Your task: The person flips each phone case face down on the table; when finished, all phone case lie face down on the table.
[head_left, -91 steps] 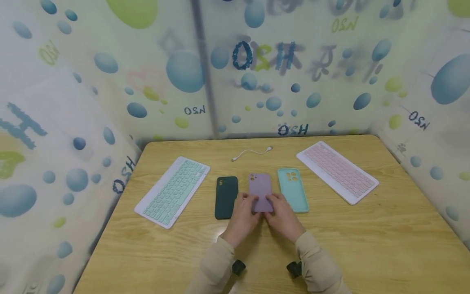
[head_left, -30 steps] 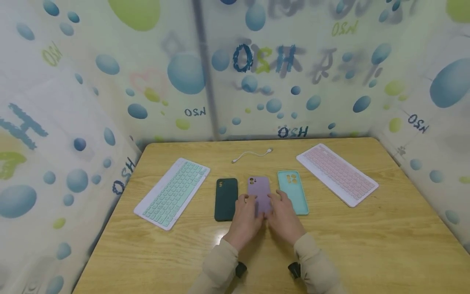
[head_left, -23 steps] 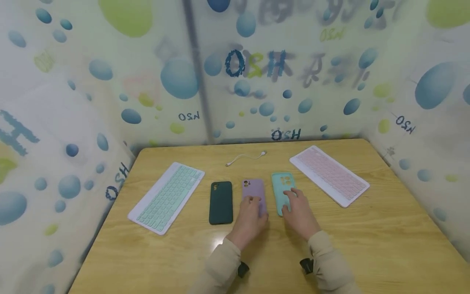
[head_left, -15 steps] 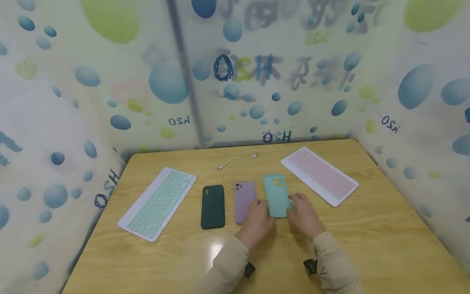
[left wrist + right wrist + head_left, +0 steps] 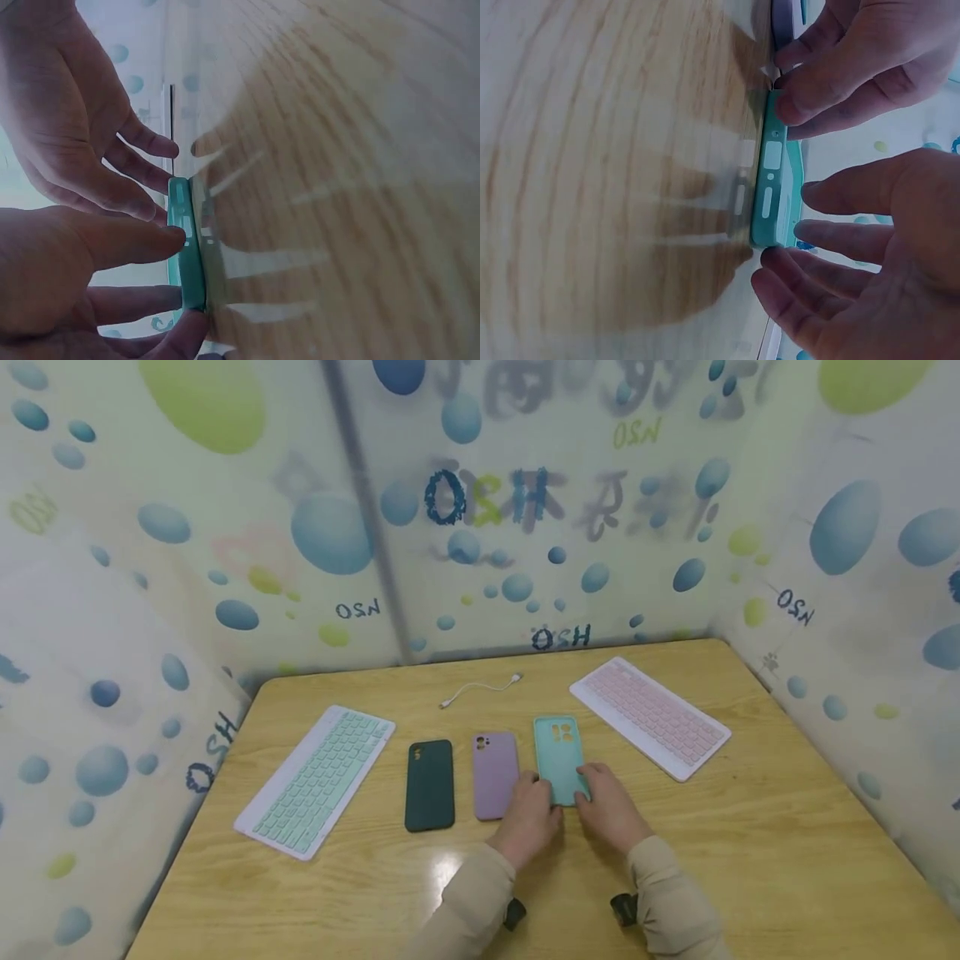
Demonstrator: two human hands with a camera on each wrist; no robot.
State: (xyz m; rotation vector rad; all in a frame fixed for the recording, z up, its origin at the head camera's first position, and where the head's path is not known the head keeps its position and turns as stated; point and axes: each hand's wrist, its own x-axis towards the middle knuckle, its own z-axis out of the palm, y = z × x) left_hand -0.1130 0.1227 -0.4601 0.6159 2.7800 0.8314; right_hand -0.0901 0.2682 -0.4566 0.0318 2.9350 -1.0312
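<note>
A turquoise phone case (image 5: 558, 760) lies hollow side up on the table between both hands. My left hand (image 5: 528, 820) pinches its near left corner. In the left wrist view, the left thumb (image 5: 169, 238) lies on the case's near end with other fingers along its side. My right hand (image 5: 611, 806) touches the right edge with fairly straight fingers. In the right wrist view, the right thumb (image 5: 836, 196) stands over the case and two fingertips reach its outer corner. A purple phone case (image 5: 495, 772) lies just left of it, then a dark green phone case (image 5: 430, 785).
A mint-keyed white keyboard (image 5: 318, 781) lies slanted at left. A pink-keyed white keyboard (image 5: 648, 718) slants at right. Behind the cases is a short white cable (image 5: 480, 686). Patterned curtains (image 5: 480, 602) enclose the wooden table (image 5: 322, 910) on three sides.
Both hands have left the purple case and moved right to the turquoise one, right hand first, then left. The head view has turned slightly right.
</note>
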